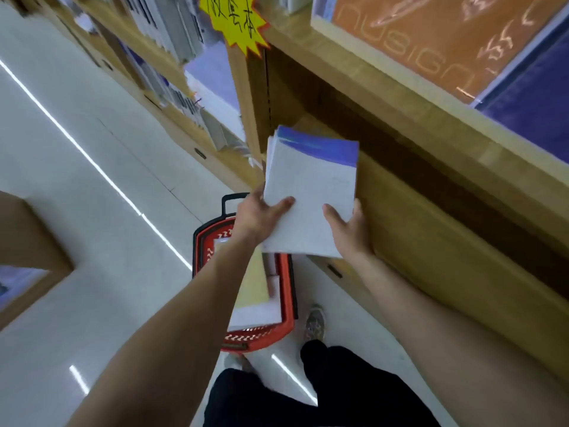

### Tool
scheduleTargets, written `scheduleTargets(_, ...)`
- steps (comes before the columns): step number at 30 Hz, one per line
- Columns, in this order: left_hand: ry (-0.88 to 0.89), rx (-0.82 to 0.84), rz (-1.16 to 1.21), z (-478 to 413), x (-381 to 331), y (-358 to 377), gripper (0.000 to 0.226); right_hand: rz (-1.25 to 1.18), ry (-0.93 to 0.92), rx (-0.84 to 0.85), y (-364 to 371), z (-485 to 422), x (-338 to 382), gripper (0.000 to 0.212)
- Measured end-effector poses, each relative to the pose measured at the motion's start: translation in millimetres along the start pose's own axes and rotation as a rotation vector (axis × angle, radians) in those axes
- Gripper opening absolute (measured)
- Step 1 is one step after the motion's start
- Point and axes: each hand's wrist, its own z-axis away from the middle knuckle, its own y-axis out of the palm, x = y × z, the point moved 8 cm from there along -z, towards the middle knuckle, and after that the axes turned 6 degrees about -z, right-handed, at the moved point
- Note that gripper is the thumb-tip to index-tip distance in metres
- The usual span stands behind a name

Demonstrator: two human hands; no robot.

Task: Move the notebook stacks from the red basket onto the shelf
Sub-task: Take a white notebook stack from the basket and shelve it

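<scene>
From my head camera, I hold a notebook stack [311, 192] in both hands, just above the middle of the view. My left hand [261, 215] grips its near left corner, thumb laid flat on the top white cover and fingers tucked under. My right hand [346, 229] grips the near right corner the same way, thumb on top. The stack's far end, with its blue band, points toward 12 o'clock and sits at the mouth of the wooden shelf [409, 217], whose bare board runs from 12 to 4 o'clock. I cannot tell whether the stack touches the board.

At 6 o'clock from the stack, the red basket [246, 338] stands on the pale floor [92, 241], partly hidden by my left forearm. It holds a yellow notebook [255, 282] and a white stack [255, 317]. My shoe [315, 323] is just beside the basket at its 3 o'clock.

A yellow starburst sign [237, 20] hangs at 11 o'clock, and an orange NUSIGN cover [431, 41] lies at 1 o'clock.
</scene>
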Motion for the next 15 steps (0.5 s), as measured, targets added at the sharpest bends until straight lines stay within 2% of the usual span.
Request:
scheduleTargets(5,0.108,0.101,-0.086,-67,-21,12,0.053,0.023,0.011,-0.180,3,-36,1,0.054)
scheduleTargets(9,0.129,0.133,-0.109,-120,-28,21,0.052,0.022,0.007,-0.329,5,-63,-2,0.053)
scheduleTargets(15,0.215,0.239,-0.046,-151,-20,38,0.060,0.000,0.051,-0.403,20,-73,-16,0.052)
